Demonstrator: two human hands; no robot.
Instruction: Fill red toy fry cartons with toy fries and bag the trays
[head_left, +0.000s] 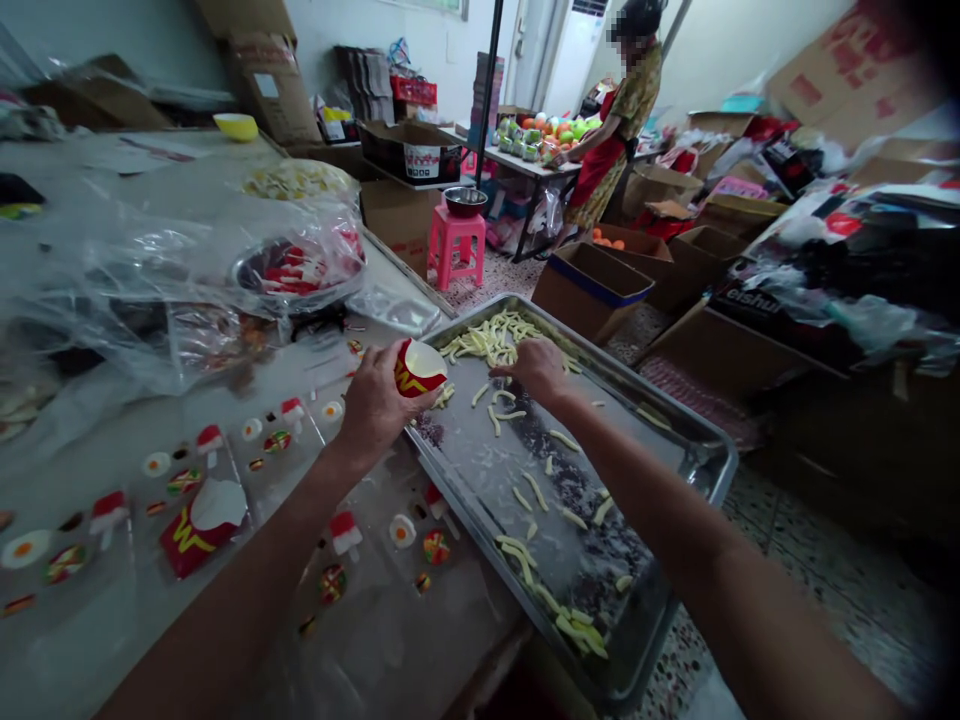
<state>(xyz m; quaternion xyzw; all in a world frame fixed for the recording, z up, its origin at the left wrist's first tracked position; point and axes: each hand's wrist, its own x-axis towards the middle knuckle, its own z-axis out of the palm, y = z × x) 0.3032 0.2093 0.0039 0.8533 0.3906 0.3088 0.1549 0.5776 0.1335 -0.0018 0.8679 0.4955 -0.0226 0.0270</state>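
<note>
My left hand [377, 398] is closed around a small red french-fry carton [421, 378] with a yellow zigzag mark, its pale opening turned toward the tray. Under it and to the right lies a metal tray [457, 470] holding pale yellow fry-shaped sticks [495, 338], heaped at the far end and scattered elsewhere. At that heap, my right hand [537, 370] has its fingers curled downward; whatever they may hold is hidden. Another red carton [196, 535] rests on the table at left, among clear sheets or bags with small toy eggs [402, 531] and red-and-white ice pops [345, 533].
Clear plastic partly covers a bowl of red-and-white pieces [296, 268] on the table. Beyond the tray stand an open cardboard box [592, 285] and a pink stool [456, 245] bearing a metal bowl. A person in a red apron [611, 150] works at a far table.
</note>
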